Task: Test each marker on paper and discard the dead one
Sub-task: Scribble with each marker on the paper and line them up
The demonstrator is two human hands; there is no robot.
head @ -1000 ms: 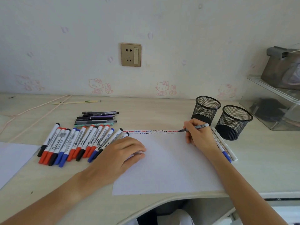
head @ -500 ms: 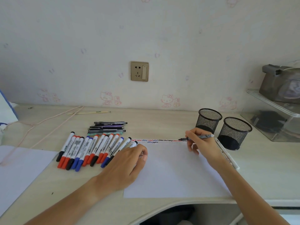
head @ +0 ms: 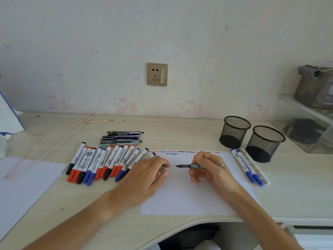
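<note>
The right hand (head: 207, 169) pinches a slim grey pen with a black tip (head: 195, 166) just above the white paper sheet (head: 189, 201). The left hand (head: 144, 177) seems to hold a clear cap, blurred. Recap squarely, tip guided straight in, paper steadied.
</note>
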